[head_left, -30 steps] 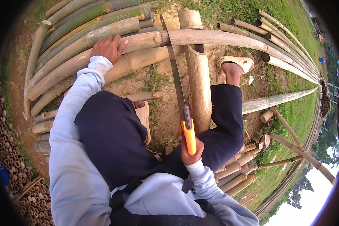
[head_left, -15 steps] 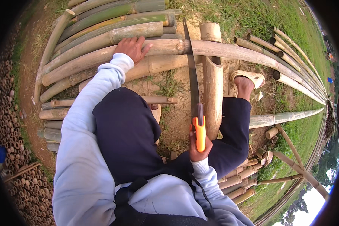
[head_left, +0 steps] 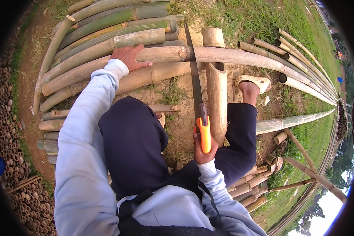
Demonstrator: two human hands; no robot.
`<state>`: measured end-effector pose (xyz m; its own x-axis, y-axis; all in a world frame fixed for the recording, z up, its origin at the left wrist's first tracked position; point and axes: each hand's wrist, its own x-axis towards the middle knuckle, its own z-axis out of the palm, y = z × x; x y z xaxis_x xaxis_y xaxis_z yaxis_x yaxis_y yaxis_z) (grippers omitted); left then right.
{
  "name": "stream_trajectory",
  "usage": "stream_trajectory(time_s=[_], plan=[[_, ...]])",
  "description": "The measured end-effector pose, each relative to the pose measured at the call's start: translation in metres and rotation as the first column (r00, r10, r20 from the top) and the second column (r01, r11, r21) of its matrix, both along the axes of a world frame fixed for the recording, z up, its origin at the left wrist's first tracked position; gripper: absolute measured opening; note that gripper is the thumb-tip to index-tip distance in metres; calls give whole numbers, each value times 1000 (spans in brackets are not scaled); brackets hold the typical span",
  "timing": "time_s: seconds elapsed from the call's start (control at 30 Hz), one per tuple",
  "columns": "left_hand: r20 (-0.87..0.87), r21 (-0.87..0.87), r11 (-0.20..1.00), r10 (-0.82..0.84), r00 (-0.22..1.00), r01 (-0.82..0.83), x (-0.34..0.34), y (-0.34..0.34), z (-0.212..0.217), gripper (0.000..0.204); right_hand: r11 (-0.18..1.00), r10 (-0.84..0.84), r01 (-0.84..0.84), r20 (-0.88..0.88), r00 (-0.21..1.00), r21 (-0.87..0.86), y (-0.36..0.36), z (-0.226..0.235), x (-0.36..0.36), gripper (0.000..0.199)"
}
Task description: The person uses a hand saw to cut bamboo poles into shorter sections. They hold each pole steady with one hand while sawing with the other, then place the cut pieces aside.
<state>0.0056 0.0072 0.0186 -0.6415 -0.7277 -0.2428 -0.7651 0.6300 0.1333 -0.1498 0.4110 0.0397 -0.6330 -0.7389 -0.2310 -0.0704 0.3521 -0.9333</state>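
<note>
My left hand [head_left: 129,57] grips a long tan bamboo pole [head_left: 240,56], fingers over its top and thumb along the near side. To the right of that hand, a handsaw's long dark blade [head_left: 194,74] crosses the pole close to a node. My right hand [head_left: 205,151] is closed around the saw's orange handle [head_left: 205,135], nearer my body. Under the pole, just right of the blade, lies a thick bamboo support [head_left: 216,102] with an open notch at the crossing. How deep the blade sits in the pole cannot be made out.
Green and tan bamboo poles [head_left: 141,13] lie side by side at the far left. More long poles [head_left: 308,87] stretch out to the right. Short cut pieces [head_left: 259,179] are piled at lower right, and a large stack of bamboo ends [head_left: 31,204] stands at left. My sandalled foot [head_left: 253,84] is beside the support.
The saw has slid a little farther away from me across the pole. My left hand has shifted slightly left, its thumb lower on the pole. The whole view has moved a little.
</note>
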Motion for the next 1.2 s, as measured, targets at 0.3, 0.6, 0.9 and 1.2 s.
stream_trajectory(time_s=[0.3,0.6,0.9,1.2], plan=[[48,48,998,40,998,-42,-23,-4,11,87,998,21,-35,-221,975,-57,-145,-8,-54,18],[62,-6,999,46,997,-46,-8,-2,2,93,999,14,-8,-120,993,50,35,30,18,32],[43,-17,998,54,998,-53,-17,-9,8,93,993,-11,-10,-180,984,-115,-131,-8,-44,19],[100,40,996,72,992,-76,-12,-1,1,98,999,38,-32,-223,974,27,38,46,16,28]])
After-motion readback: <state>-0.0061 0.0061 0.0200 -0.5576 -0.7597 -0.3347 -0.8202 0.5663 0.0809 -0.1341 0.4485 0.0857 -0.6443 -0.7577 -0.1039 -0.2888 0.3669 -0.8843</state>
